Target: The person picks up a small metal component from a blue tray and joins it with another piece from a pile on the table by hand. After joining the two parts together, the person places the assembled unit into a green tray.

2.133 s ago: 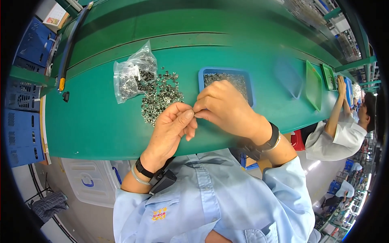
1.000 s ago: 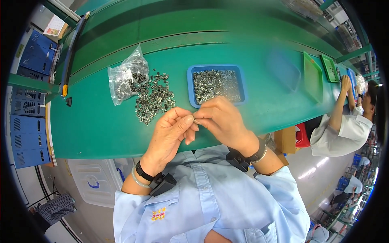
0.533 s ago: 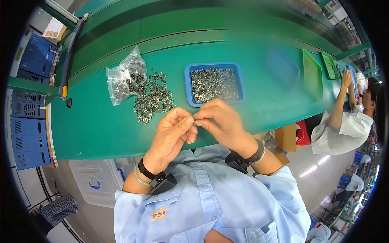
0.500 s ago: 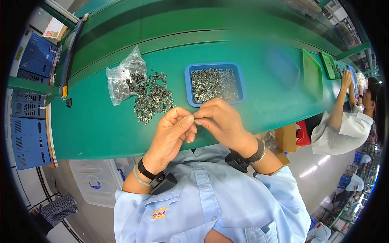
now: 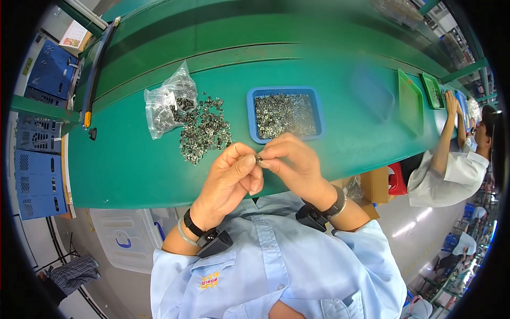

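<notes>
clear plastic bag left of blue tray, beyond both hands

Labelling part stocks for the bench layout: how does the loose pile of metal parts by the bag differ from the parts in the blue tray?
The loose pile lies spread straight on the green table, ragged-edged, spilling from the clear plastic bag; the parts in the blue tray sit walled in, in an even layer. The pile looks darker, the tray parts brighter silver. The pile lies left of the hands, the tray right above them. Both are small metal pieces.
</notes>
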`<state>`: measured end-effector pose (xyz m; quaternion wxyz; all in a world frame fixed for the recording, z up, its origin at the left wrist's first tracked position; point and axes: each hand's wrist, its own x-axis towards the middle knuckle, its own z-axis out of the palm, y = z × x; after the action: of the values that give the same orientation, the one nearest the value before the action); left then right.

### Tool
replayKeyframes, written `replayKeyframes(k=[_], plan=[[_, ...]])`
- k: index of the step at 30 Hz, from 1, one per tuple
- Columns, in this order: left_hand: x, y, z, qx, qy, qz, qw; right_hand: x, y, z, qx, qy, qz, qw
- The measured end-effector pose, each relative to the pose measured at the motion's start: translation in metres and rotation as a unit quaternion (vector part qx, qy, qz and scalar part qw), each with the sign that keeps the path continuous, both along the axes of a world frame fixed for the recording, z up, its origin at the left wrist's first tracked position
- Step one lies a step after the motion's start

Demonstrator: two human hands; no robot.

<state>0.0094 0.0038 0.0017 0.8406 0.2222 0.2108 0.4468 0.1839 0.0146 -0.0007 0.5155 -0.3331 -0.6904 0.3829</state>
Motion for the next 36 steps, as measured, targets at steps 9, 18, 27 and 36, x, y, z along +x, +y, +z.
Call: replayKeyframes(k=[9,18,27,36], plan=[[-0.0033,0.0002,-0.0003,0.003,0.007,-0.005,1.000,0.0004,0.0022,0.0073,0.049,-0.064,-0.001,0.997],[-0.0065,0.0006,0.0039,0.024,0.099,-0.010,0.995,0.0017,0.0018,0.0053,0.062,-0.090,0.002,0.994],[-0.0068,0.0048,0.0009,0.014,0.116,-0.022,0.993,0.0020,0.0009,0.0018,-0.002,-0.083,-0.010,0.997],[-0.0021,0.0016,-0.0011,0.012,0.069,-0.015,0.997,0.0028,-0.0021,-0.0014,-0.092,-0.014,0.002,0.996]])
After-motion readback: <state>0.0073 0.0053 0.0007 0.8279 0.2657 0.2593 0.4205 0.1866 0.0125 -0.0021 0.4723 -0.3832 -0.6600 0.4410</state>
